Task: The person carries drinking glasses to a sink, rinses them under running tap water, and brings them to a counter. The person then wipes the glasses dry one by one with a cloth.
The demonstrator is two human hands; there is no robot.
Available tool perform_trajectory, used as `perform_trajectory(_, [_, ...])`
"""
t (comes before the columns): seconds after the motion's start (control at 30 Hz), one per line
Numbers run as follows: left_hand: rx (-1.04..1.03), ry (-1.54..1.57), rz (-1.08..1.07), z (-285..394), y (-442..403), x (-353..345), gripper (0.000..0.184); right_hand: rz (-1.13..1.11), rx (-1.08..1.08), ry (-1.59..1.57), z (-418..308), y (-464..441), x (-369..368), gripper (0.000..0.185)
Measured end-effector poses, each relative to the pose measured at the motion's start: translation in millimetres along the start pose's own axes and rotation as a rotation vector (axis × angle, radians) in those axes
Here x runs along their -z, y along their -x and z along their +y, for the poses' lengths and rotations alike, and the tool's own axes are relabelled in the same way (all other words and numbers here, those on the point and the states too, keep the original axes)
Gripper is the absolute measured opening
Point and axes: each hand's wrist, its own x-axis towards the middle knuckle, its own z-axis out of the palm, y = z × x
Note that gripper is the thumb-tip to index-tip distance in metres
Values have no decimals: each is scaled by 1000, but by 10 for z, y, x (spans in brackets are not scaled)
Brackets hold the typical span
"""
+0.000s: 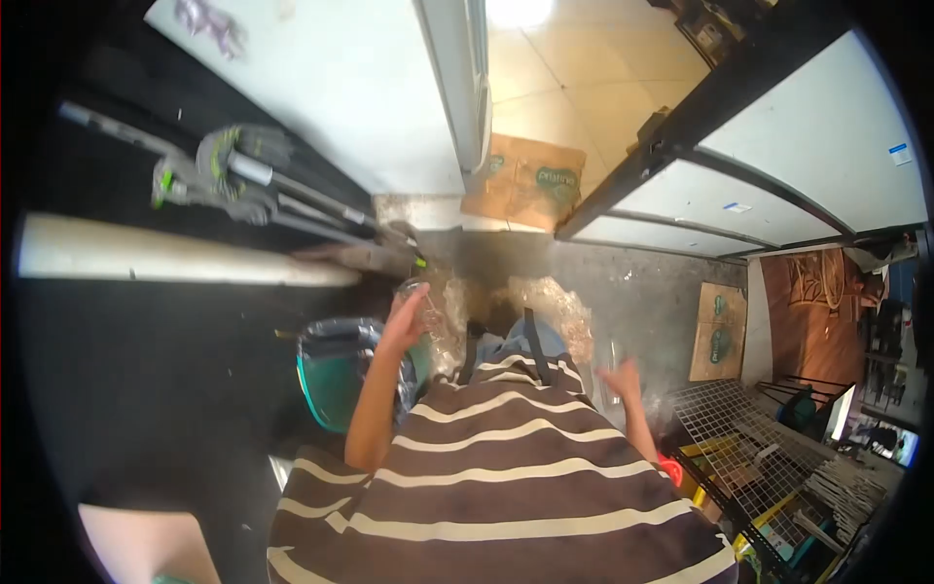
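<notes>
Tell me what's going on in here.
Someone in a striped top is standing amid crumpled clear plastic. Their left hand seems to grip something clear, too blurred to name. The right hand is out on the other side, beside a narrow clear item; whether it is held, I can't tell. A green object partly covered with clear plastic is by the left arm, and printed cardboard lies ahead.

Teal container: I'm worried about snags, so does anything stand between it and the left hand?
Yes, in this view: shiny dark plastic lies along the upper edge of the teal container, toward the left hand. Depth is unclear.
</notes>
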Motion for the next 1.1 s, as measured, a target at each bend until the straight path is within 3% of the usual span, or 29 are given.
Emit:
perform_trajectory(0.07, [83, 97, -165, 276, -373, -174, 37, 50, 54, -192, -1233, -65, 593, 81])
perform_trajectory(0.17, [228, 210, -226, 821, -453, -962, 45, 171, 300, -628, -2294, -182, 1020, 63])
perform_trajectory(0.2, [366, 270, -323, 907, -657, -1092, 51, 132, 320, -859, -2559, -212, 1108, 64])
perform_trajectory(0.27, [416, 395, -370, 998, -1150, -1444, 53, 280, 692, -1137, -2866, -486, 1037, 74])
perform_trajectory(0.4, [474, 360, -443, 1153, -2229, -2125, 44, 385, 883, -1007, -3566, -867, 1407, 88])
perform_trajectory(0.43, [504, 354, -612, 1177, -2578, -2210, 44, 296, 868, -1027, -3685, -1020, 1473, 90])
perform_trajectory(0.47, [493, 353, -623, 1256, -2782, -2396, 44, 215, 851, -1046, -3784, -1200, 1524, 91])
perform_trajectory(0.53, [489, 290, -335, 1361, -3118, -2800, 44, 315, 836, -923, -3956, -1533, 1697, 88])
perform_trajectory(0.6, [503, 265, -398, 1457, -3473, -3170, 44, 383, 856, -827, -4094, -1699, 1989, 87])
perform_trajectory(0.67, [521, 330, -167, 1681, -3633, -3731, 45, 414, 780, -749, -4215, -1815, 2316, 90])
perform_trajectory(0.77, [546, 300, -287, 1781, -4070, -4260, 47, 463, 658, -891, -4335, -1971, 2612, 90])
perform_trajectory(0.93, [661, 271, -443, 2228, -4164, -5310, 53, 653, 461, -829, -4495, -2338, 2966, 86])
perform_trajectory(1.07, [637, 158, -315, 2613, -4051, -5885, 53, 700, 394, -921, -4606, -2956, 3147, 82])
perform_trajectory(1.1, [622, 177, -417, 2683, -4177, -5923, 51, 693, 395, -922, -4658, -3174, 3220, 83])
